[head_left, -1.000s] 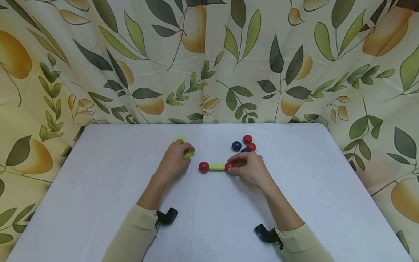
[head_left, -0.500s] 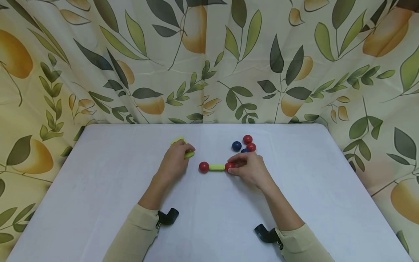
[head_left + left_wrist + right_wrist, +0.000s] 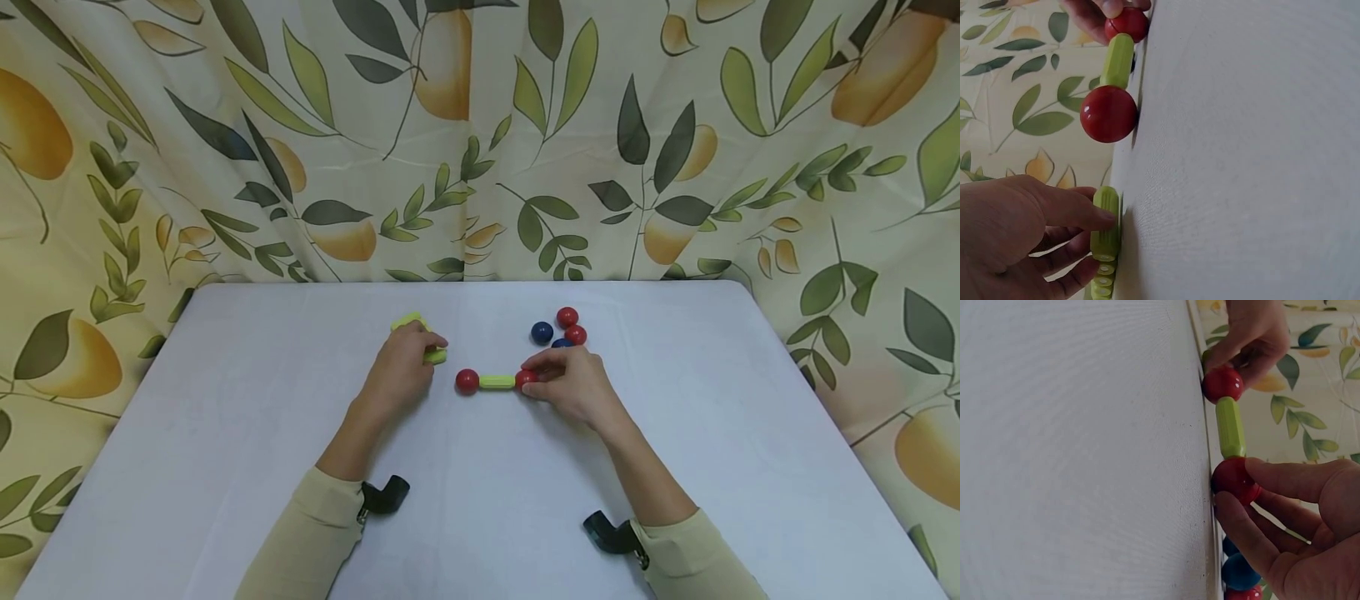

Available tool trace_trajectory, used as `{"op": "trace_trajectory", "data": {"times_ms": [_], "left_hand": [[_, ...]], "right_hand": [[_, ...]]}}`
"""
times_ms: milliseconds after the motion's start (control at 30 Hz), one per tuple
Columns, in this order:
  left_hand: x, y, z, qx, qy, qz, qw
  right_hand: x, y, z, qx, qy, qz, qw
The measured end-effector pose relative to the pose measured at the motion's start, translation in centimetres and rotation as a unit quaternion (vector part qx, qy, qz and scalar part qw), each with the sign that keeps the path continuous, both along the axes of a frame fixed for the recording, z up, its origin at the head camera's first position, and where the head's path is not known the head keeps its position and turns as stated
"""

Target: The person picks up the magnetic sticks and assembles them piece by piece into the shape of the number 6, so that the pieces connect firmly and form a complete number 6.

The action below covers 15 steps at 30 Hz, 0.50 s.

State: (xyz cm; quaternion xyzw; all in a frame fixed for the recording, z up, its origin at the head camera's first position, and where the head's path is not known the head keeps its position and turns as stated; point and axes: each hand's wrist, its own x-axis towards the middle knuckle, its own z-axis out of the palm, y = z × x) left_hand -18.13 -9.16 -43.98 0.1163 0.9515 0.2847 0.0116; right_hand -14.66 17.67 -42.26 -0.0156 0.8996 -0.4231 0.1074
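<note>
On the white table, a green ribbed rod (image 3: 497, 382) joins a red ball (image 3: 467, 382) at its left end to another red ball (image 3: 1230, 475) at its right. The thumb and fingers of my right hand (image 3: 573, 387) pinch that right ball. To the left, my left hand (image 3: 397, 367) holds a separate green rod (image 3: 1105, 242) between thumb and fingers, low over the tabletop or on it. More green rods (image 3: 1104, 281) lie in a row just beyond it, partly covered by the left hand in the head view.
Behind my right hand sit loose balls: a blue ball (image 3: 542, 333), two red balls (image 3: 567, 317) and a second blue ball (image 3: 562, 343) half hidden by the hand. A leaf-and-fruit patterned curtain (image 3: 495, 200) hangs along the table's (image 3: 262, 400) back edge.
The green rod in my left hand has turned slightly, from tilted to nearly level across the head view. My right hand and the joined balls stay in place.
</note>
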Motion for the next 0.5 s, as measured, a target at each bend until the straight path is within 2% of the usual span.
{"op": "trace_trajectory", "data": {"times_ms": [267,500], "left_hand": [[0.22,0.00,0.64,0.001,-0.016,0.006,0.9998],[0.20,-0.19,1.01,-0.005,-0.024,-0.007,0.9997]], "right_hand": [[-0.03,0.01,0.06,-0.002,-0.004,-0.002,1.0000],[-0.03,-0.01,0.08,-0.004,0.000,0.001,1.0000]]}}
